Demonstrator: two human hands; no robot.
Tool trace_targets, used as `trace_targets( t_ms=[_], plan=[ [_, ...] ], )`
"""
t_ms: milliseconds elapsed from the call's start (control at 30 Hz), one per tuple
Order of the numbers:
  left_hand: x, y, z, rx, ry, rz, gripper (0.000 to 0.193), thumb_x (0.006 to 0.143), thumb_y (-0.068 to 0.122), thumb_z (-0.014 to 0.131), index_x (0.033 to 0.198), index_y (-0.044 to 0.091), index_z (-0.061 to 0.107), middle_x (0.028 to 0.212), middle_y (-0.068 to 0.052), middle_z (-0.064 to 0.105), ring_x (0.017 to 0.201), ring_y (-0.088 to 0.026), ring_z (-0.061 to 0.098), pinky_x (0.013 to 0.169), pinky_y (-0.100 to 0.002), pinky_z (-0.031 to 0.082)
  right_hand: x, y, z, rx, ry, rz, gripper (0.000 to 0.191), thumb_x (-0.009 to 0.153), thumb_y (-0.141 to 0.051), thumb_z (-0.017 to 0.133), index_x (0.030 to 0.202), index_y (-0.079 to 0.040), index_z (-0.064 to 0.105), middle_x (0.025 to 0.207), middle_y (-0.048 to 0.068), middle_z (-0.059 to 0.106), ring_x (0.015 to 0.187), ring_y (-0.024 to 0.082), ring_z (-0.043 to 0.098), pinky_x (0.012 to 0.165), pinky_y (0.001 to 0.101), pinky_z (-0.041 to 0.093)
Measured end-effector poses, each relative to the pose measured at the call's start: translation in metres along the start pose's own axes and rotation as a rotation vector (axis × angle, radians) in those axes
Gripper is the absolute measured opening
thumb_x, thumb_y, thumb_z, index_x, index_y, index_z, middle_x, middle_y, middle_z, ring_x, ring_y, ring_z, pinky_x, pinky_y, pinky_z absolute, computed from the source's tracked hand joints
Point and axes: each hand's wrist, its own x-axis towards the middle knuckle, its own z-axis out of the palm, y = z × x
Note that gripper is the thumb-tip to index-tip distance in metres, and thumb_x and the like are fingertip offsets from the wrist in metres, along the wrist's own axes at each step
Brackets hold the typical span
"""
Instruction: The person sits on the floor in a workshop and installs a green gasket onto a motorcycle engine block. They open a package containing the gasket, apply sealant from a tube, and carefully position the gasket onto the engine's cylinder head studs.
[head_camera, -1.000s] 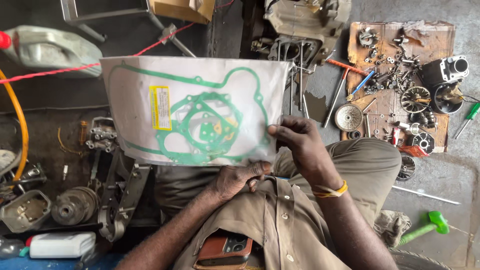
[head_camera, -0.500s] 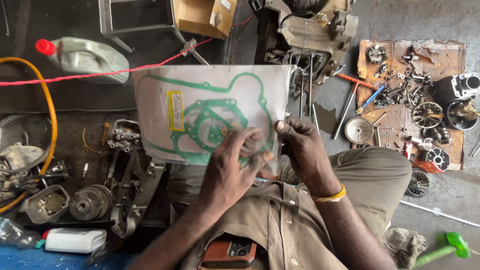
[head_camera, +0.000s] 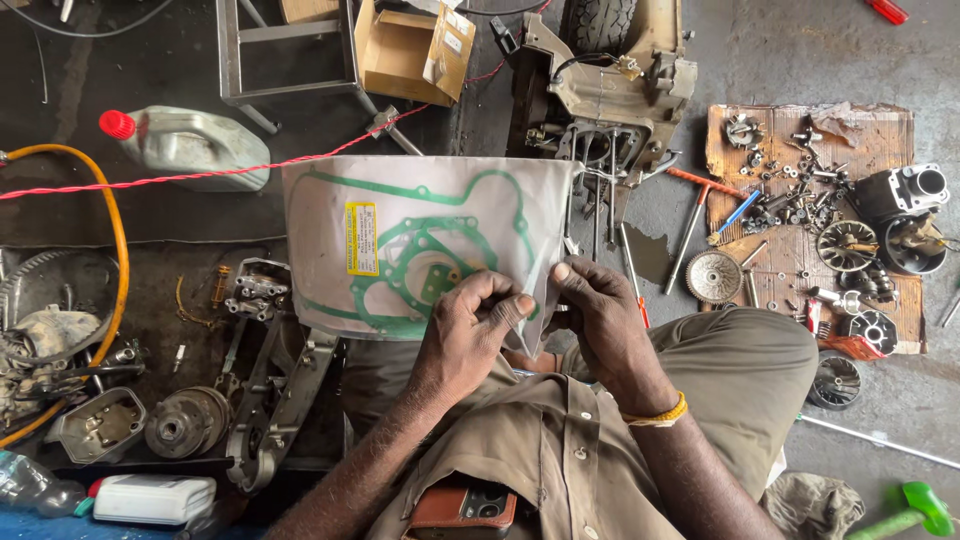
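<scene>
both hands (head_camera: 540, 320) now pinch gasket packet's (head_camera: 420, 240) right edge, engine (head_camera: 600, 90) beyond.

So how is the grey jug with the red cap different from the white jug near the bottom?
The grey jug is bigger and lies up by the metal stand; the white jug is smaller and sits at the lower left. The grey jug has a bright red cap; I can see no such cap on the white jug. Both lie on their sides on the floor, away from the two hands.
</scene>
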Motion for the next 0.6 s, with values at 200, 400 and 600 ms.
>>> trace_targets(
  t_ms=[200, 400, 600],
  plan=[
    [-0.007, 0.014, -0.001, 0.099, 0.103, 0.133, 0.015, 0.096, 0.011, 0.071, 0.097, 0.001, 0.059, 0.086, -0.007, 0.066, 0.076, -0.011, 0.068, 0.068, -0.027, 0.059, -0.004, -0.008, 0.010, -0.430, 0.024, -0.306, 0.028, 0.093, -0.005, 0.071, 0.119, 0.000, 0.063, 0.101, 0.004, 0.068, 0.085, 0.007, 0.062, 0.071, 0.0238, 0.051],
    [-0.013, 0.040, -0.006, 0.393, 0.291, 0.423, 0.017, 0.091, 0.002, 0.074, 0.097, 0.002, 0.058, 0.098, -0.009, 0.063, 0.076, -0.016, 0.068, 0.060, -0.028, 0.057, -0.014, -0.001, 0.020, -0.952, 0.290, -0.697, 0.055, 0.086, -0.004, 0.076, 0.135, 0.002, 0.053, 0.114, 0.013, 0.060, 0.087, 0.020, 0.062, 0.079, 0.0323, 0.054],
    [-0.020, 0.043, 0.021, 0.440, 0.266, 0.621, 0.018, 0.094, 0.005, 0.076, 0.102, 0.005, 0.060, 0.103, -0.009, 0.064, 0.089, -0.020, 0.068, 0.074, -0.031, 0.061, -0.017, -0.006, -0.005, -1.437, -0.185, -1.231, 0.049, 0.069, -0.017, 0.076, 0.114, -0.002, 0.063, 0.130, 0.020, 0.062, 0.128, 0.042, 0.055, 0.113, 0.0580, 0.038]
  ],
)
